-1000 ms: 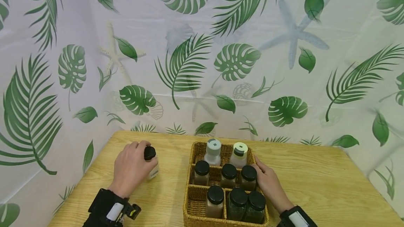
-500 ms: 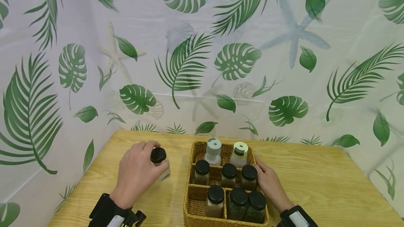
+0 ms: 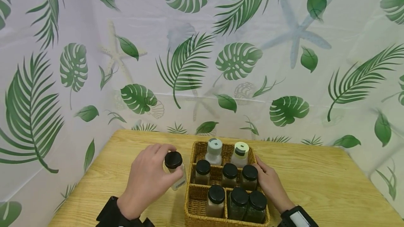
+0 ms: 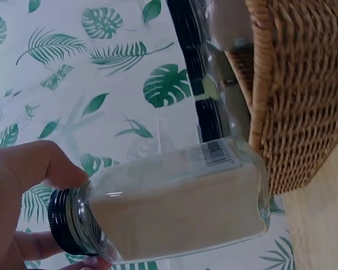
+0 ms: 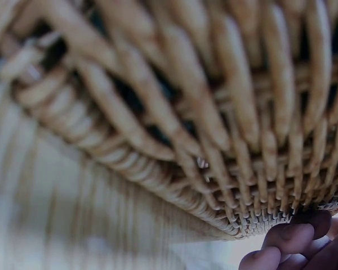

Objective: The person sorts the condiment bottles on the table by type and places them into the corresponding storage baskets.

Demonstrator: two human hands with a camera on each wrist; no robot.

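Observation:
My left hand pinches a clear glass jar by its black lid. Light brown contents and a barcode label show on the tilted jar in the left wrist view. It hangs just left of the wicker basket, with its base overlapping the basket's wall in that view. On the basket's right side my right hand grips the rim; its fingers lie along the outer wall in the right wrist view. Inside, the front left compartment holds one black-lidded jar at its right, beside bare wicker.
Two black-lidded jars of dark green contents stand in the front right compartment. Black-lidded jars fill parts of the middle row. At the back are a white-capped bottle and a yellow-capped bottle. A leaf-print cloth hangs behind the wooden table.
My left hand has carried the jar rightward from the left part of the table to beside the basket, and the jar now tilts more. The right hand and basket stay put.

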